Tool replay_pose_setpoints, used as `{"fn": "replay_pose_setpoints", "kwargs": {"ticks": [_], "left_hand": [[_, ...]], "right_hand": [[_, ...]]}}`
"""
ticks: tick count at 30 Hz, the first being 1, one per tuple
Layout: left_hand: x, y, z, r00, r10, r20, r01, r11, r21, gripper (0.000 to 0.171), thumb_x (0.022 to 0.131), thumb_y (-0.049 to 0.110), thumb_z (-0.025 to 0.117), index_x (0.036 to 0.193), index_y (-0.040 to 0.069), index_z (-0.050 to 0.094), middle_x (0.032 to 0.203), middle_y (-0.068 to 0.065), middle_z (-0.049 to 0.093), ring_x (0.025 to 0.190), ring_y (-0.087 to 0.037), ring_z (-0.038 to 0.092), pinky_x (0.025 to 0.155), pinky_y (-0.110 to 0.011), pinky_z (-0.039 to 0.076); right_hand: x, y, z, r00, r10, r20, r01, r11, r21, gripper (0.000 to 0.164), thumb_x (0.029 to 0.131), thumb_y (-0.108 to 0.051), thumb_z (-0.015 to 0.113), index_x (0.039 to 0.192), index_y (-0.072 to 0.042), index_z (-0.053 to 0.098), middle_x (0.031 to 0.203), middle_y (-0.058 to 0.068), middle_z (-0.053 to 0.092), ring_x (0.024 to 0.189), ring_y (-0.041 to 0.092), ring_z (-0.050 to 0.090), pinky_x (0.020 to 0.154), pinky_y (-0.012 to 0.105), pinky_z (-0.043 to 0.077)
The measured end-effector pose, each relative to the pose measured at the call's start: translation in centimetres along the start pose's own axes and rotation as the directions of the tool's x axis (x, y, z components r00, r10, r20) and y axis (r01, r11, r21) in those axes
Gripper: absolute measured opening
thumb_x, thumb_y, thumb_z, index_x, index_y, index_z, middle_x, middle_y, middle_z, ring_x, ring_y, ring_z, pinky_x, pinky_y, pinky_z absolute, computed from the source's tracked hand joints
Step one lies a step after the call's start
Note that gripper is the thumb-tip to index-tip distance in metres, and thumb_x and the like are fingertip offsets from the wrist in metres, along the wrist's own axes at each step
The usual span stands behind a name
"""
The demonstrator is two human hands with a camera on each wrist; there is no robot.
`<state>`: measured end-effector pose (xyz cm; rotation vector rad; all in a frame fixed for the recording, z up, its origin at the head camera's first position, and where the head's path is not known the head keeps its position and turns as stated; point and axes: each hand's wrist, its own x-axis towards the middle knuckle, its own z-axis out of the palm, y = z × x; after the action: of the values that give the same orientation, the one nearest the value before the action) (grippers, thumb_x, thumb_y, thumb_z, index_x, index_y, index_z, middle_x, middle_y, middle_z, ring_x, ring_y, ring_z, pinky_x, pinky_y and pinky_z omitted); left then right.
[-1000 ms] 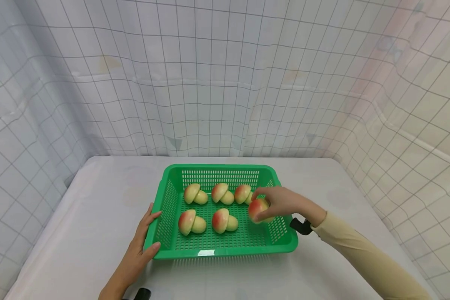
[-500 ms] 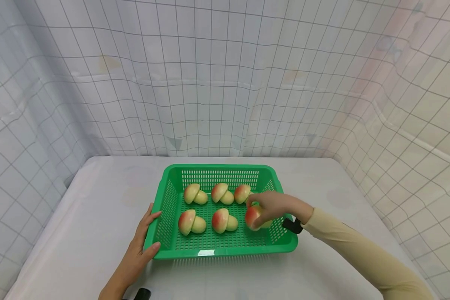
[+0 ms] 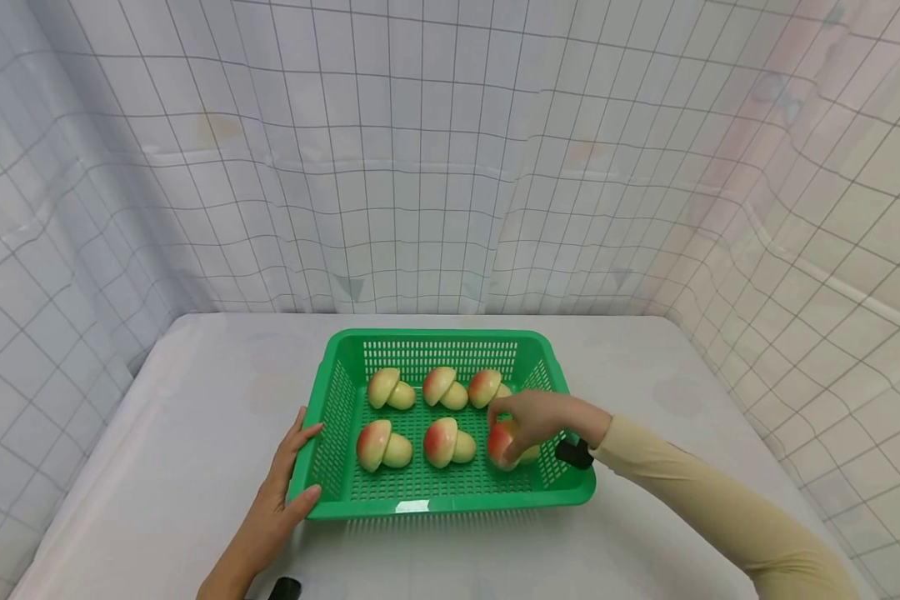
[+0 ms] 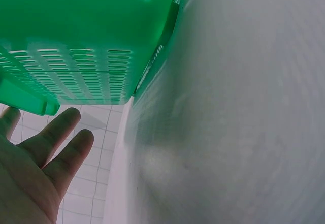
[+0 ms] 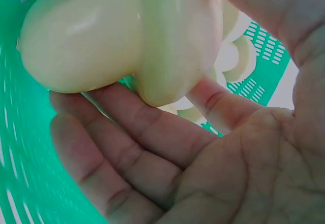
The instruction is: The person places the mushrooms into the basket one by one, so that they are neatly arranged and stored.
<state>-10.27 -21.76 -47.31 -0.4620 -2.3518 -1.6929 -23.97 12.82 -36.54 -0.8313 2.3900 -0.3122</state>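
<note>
A green plastic basket (image 3: 487, 502) holds several toy mushrooms with red-and-yellow caps and pale yellow stems. My right hand (image 3: 543, 417) pinches one toy mushroom (image 5: 76, 36) by its cap between thumb and fingers, at the right end of the front row. In the right wrist view, the other fingers lie stretched below its stem. Next to it in that row lies another mushroom (image 3: 441, 442), and behind my fingers a back-row mushroom (image 3: 484, 388). My left hand (image 3: 270, 492) rests at the basket's left side, fingers spread and the thumb at the front left corner.
The basket stands on a white-covered table (image 3: 217, 392). White grid-patterned curtains (image 3: 420, 167) hang behind it and on both sides. More mushrooms lie to the left, one at the front left (image 3: 384, 446) and one at the back left (image 3: 391, 388).
My right hand has lowered the held mushroom and brought it slightly left and toward me, into line with the front row. My left hand and the other mushrooms stay where they were.
</note>
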Motion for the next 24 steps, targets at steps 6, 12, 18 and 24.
{"fn": "replay_pose_setpoints", "kwargs": {"ticks": [6,12,18,24], "left_hand": [[0.0,0.2,0.0,1.0,-0.013,0.0,0.013,1.0,0.003,0.067,0.09,0.007,0.052,0.15,0.016,0.025,0.158,0.004,0.0,0.142,-0.018,-0.002,0.093,-0.068,0.012],[0.0,0.2,0.0,1.0,-0.018,-0.002,0.018,1.0,0.005,0.067,0.09,0.007,0.052,0.15,0.017,0.025,0.158,0.004,0.0,0.142,-0.018,-0.002,0.093,-0.068,0.013],[-0.1,0.0,0.0,1.0,-0.014,0.0,0.014,1.0,0.0,0.066,0.09,0.007,0.051,0.15,0.016,0.025,0.158,-0.001,0.0,0.142,-0.018,-0.002,0.093,-0.068,0.012],[-0.1,0.0,0.0,1.0,-0.014,0.0,0.014,1.0,0.003,0.066,0.09,0.007,0.051,0.15,0.016,0.025,0.158,0.001,0.0,0.142,-0.018,-0.002,0.093,-0.068,0.012]], "right_hand": [[0.5,0.0,0.5,1.0,0.026,0.014,-0.025,1.0,-0.018,0.039,0.073,-0.028,0.082,0.102,-0.024,0.058,0.088,-0.007,0.057,0.081,0.015,0.051,0.074,0.035,0.043],[0.7,-0.1,0.9,0.998,0.049,0.032,-0.048,0.998,-0.029,0.038,0.072,-0.026,0.083,0.102,-0.025,0.058,0.088,-0.008,0.057,0.08,0.015,0.051,0.072,0.034,0.044],[0.8,-0.1,1.0,0.997,0.061,0.04,-0.06,0.998,-0.028,0.04,0.072,-0.024,0.083,0.103,-0.024,0.058,0.09,-0.007,0.056,0.082,0.015,0.05,0.074,0.035,0.044],[1.0,-0.2,1.1,0.997,0.065,0.042,-0.063,0.997,-0.04,0.041,0.072,-0.023,0.083,0.104,-0.023,0.058,0.089,-0.006,0.056,0.081,0.016,0.05,0.073,0.035,0.044]]}}
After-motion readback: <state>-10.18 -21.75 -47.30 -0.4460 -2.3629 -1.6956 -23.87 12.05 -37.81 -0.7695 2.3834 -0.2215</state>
